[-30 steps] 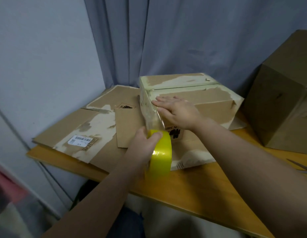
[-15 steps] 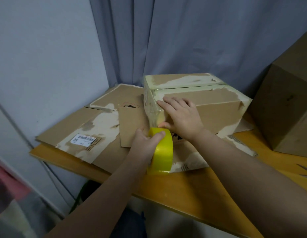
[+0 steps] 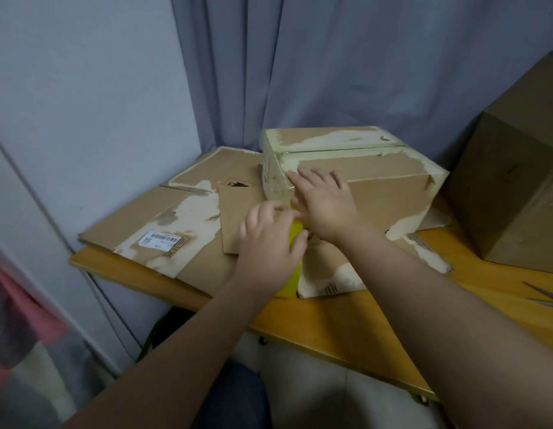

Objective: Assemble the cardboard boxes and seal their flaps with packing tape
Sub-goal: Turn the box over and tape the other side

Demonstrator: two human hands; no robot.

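A worn cardboard box (image 3: pixel 389 178) with closed top flaps stands on the wooden table (image 3: pixel 346 317). A strip of clear tape (image 3: pixel 273 184) runs down its near left corner to a yellow tape roll (image 3: pixel 295 261). My left hand (image 3: pixel 269 243) grips the roll at the foot of the box. My right hand (image 3: pixel 323 204) lies flat with straight fingers on the box's front face, pressing the tape at the corner. Most of the roll is hidden behind my left hand.
Flattened cardboard (image 3: pixel 176 224) with a barcode label lies on the table's left part. A larger brown box (image 3: pixel 516 187) stands at the right. Scissors (image 3: pixel 544 294) lie at the right edge. A curtain (image 3: pixel 346 63) hangs behind.
My left hand has brought the roll closer to the box and now covers more of it. My right hand has slid along the front face toward the taped corner.
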